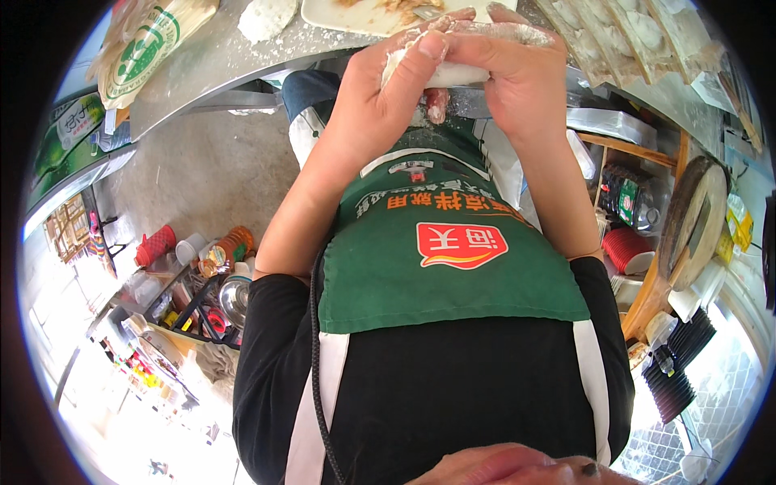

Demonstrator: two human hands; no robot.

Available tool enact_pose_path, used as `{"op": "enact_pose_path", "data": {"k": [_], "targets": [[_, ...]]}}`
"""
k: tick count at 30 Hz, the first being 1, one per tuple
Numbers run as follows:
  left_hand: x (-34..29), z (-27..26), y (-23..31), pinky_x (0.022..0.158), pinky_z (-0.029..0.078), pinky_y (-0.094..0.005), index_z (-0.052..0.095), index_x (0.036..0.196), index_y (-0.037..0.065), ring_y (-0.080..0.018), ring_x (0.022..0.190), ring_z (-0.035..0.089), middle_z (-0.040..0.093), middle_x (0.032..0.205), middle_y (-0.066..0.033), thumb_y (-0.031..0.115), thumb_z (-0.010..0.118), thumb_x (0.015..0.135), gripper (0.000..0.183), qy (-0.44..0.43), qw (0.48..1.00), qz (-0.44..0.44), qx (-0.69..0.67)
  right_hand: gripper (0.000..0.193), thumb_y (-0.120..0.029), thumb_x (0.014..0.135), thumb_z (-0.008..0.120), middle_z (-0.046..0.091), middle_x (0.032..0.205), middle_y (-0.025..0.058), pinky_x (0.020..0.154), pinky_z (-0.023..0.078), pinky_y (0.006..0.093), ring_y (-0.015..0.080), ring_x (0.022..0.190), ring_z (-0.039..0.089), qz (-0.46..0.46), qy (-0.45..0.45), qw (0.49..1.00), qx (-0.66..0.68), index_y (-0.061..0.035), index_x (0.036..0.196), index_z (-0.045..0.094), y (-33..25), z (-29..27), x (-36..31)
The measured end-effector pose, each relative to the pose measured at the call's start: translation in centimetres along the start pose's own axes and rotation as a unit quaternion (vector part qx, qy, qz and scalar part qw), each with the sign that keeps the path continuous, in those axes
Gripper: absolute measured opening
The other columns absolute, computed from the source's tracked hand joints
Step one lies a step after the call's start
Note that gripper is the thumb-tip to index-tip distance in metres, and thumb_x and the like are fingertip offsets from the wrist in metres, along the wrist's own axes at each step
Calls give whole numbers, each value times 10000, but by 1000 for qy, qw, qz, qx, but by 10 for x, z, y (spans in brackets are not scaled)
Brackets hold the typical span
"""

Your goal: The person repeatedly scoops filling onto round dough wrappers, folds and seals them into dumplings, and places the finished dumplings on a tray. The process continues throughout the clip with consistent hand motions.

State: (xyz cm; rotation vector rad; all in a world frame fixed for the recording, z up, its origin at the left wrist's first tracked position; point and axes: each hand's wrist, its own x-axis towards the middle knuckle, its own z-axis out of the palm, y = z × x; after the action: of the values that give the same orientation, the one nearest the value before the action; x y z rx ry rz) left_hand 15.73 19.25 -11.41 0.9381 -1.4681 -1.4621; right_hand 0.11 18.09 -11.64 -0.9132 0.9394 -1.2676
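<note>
My left hand [386, 79] and my right hand [521, 73] meet just over the near edge of the metal worktop [210, 87]. Both are dusted with flour, with fingers curled and thumbs brought close together. Between them they hold a piece of white dough [457, 76], whose folded underside shows below the fingers. The rest of the dough is hidden by my hands. Just beyond, a white tray [327, 18] carries brownish filling and a metal utensil. To its left lies a floured white dough round [267, 19].
A printed plastic bag [145, 50] lies on the worktop at the left. Ridged trays holding pale dumplings [643, 31] stand at the right. Shelves with bottles [638, 202] and a round wooden board [697, 222] are lower right. Red cups [155, 245] and containers crowd the left.
</note>
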Motion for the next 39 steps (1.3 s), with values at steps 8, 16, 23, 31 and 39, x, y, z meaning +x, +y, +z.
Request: {"op": "enact_pose_path", "data": {"k": [8, 16, 23, 31, 39], "targets": [[-2, 3, -6, 527, 387, -187, 570, 1190, 14, -60, 651, 549, 641, 821, -43, 329, 327, 1002, 440, 82, 990, -7, -117, 287, -102, 778, 704, 671, 963, 109, 839, 452, 283, 168, 951, 598, 14, -5, 1000, 2, 87, 979, 627, 5, -8, -5], [-1, 5, -18, 515, 320, -168, 584, 1167, 16, -27, 624, 454, 634, 880, -20, 302, 381, 992, 392, 68, 972, 38, -220, 270, -23, 751, 700, 636, 949, 123, 683, 491, 297, 192, 840, 627, 25, -24, 995, 92, 74, 988, 617, 0, -2, -11], [-3, 0, -11, 567, 372, -180, 603, 1163, 7, -52, 702, 483, 627, 961, -19, 242, 472, 953, 342, 31, 994, 15, -103, 240, 30, 709, 707, 646, 910, 130, 654, 506, 294, 180, 810, 638, -107, 11, 994, -16, 75, 936, 643, 3, -3, -17], [-9, 8, -3, 583, 393, -163, 508, 1284, -20, -59, 785, 508, 598, 1143, -73, 252, 423, 955, 435, 123, 990, -35, -63, 367, 40, 640, 757, 684, 836, 112, 788, 509, 266, 133, 759, 637, 55, 9, 997, 62, 150, 955, 603, -14, 6, -7], [-2, 4, -3, 531, 376, -175, 504, 1245, -48, -61, 639, 501, 617, 900, -54, 326, 331, 993, 483, 22, 993, -49, -107, 554, 75, 700, 720, 663, 884, 168, 696, 542, 273, 172, 764, 644, 44, -28, 995, 89, 179, 1164, 434, -22, 5, -11]]}}
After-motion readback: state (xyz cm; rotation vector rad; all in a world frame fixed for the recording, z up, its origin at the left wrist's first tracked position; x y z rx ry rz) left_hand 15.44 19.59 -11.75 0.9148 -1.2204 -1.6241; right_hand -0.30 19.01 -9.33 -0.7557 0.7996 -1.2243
